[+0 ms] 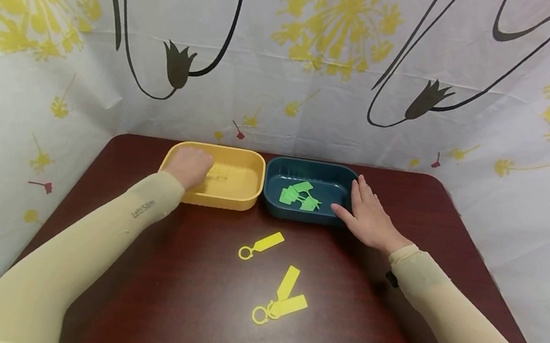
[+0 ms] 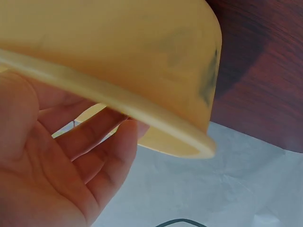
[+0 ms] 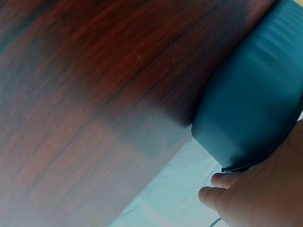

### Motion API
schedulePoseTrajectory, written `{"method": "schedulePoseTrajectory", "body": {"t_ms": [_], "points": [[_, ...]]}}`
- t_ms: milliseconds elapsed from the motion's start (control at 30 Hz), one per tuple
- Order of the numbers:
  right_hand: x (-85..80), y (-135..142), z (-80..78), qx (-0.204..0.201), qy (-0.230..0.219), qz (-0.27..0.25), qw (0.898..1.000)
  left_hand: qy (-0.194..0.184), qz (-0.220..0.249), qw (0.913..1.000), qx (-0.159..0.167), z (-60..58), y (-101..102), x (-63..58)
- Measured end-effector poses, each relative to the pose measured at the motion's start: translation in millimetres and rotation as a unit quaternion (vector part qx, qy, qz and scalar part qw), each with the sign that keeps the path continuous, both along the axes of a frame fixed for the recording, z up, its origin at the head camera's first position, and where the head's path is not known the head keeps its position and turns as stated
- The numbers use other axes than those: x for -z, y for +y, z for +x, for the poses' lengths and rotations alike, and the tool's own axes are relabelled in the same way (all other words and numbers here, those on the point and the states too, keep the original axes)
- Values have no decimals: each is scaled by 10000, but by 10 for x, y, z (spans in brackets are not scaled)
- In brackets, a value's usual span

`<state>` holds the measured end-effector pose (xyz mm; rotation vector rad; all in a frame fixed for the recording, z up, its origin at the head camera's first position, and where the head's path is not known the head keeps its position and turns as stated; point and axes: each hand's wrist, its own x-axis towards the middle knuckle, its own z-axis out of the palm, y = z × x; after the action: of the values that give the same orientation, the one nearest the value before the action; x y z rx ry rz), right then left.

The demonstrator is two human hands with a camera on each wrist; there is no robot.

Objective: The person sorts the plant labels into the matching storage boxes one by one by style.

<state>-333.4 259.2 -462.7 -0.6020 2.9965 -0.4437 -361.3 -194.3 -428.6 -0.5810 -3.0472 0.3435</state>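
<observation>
My left hand (image 1: pixel 187 166) reaches over the left end of the yellow tray (image 1: pixel 235 206). In the left wrist view its bent fingers (image 2: pixel 111 156) pass behind the tray's rim, with the fingertips hidden; whether they hold anything I cannot tell. A small yellow piece (image 1: pixel 218 176) lies on the tray floor beside this hand. My right hand (image 1: pixel 370 216) rests against the right end of the dark blue tray (image 1: pixel 295 214), fingers straight along the outside and thumb over the front rim. Several green tags (image 1: pixel 302 187) lie inside that tray in a loose pile.
Both trays stand side by side at the back of the dark red wooden table (image 1: pixel 180 285). In front of them lies one yellow ring tag (image 1: pixel 268 242), and nearer are two more overlapping yellow tags (image 1: pixel 288 306). A patterned cloth (image 1: pixel 265 80) hangs behind the table.
</observation>
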Motion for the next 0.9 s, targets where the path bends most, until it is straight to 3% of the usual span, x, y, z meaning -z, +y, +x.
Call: {"method": "schedulePoseTrajectory", "body": {"t_ms": [400, 900], "points": [[0, -2, -10, 31, 24, 40, 10000, -584, 103, 9978, -300, -35, 24, 91], [-10, -7, 8, -20, -26, 28, 10000, -763, 33, 9968, -221, -15, -8, 56]]}}
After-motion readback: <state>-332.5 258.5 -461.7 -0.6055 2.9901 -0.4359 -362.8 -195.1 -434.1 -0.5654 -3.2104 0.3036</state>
